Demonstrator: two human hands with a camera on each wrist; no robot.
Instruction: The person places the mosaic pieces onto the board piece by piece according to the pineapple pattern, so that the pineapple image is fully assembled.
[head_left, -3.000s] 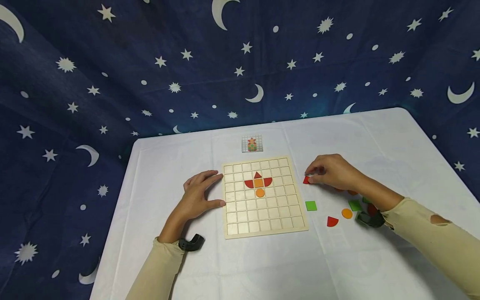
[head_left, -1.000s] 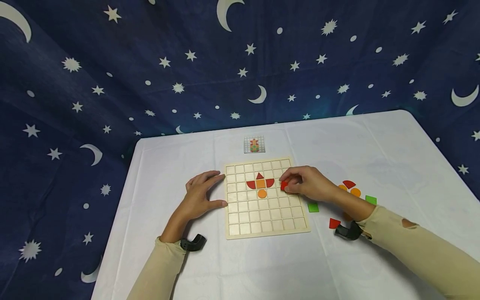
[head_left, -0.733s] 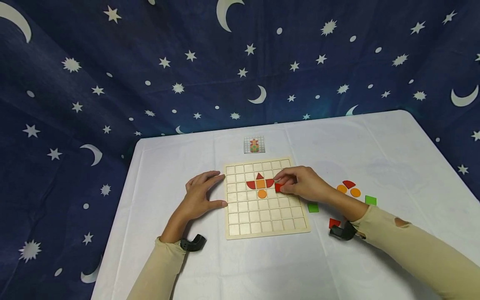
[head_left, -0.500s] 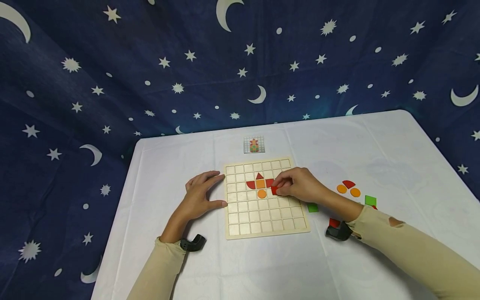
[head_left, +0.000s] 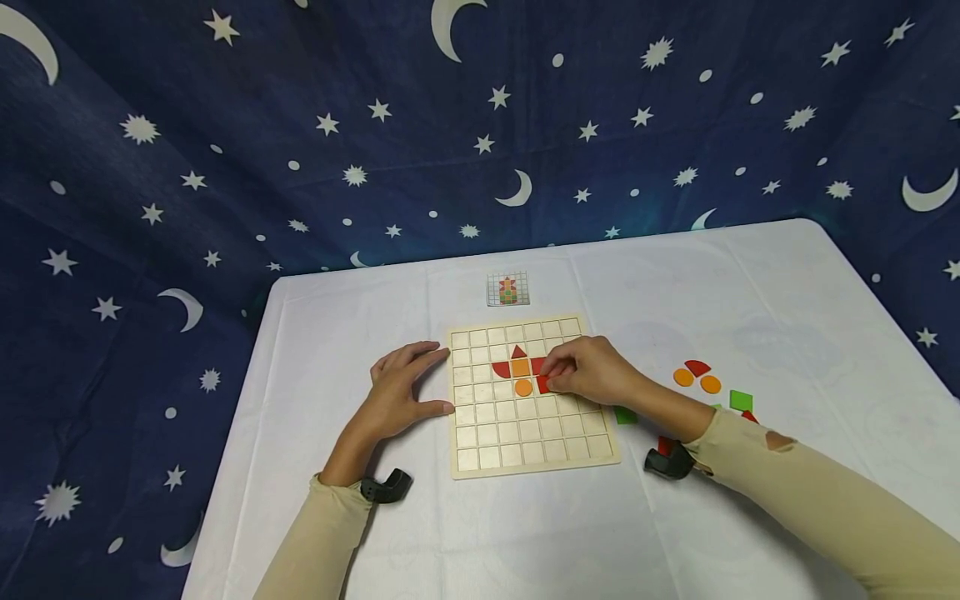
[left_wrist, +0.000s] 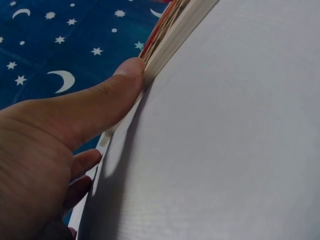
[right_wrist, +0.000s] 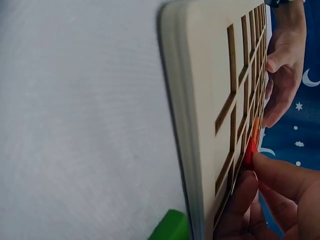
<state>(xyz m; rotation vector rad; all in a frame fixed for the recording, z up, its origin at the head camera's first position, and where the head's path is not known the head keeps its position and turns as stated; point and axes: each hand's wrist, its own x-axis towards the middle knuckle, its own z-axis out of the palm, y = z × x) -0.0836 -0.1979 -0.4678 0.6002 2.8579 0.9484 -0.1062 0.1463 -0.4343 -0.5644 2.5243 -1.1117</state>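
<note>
Right hand (head_left: 592, 372) pinches a red piece (head_left: 543, 384) between thumb and fingertips, on the board (head_left: 525, 454), just right of the orange circle (head_left: 523, 387); cells nearer the person than the fingers lie free; left hand (head_left: 397, 392) lies flat, fingers straight and spread, thumb (left_wrist: 107, 97) against the board's left edge; loose pieces (head_left: 697, 379) sit well right of the right fingers; the card (head_left: 507, 289) lies beyond the board's far edge.
</note>
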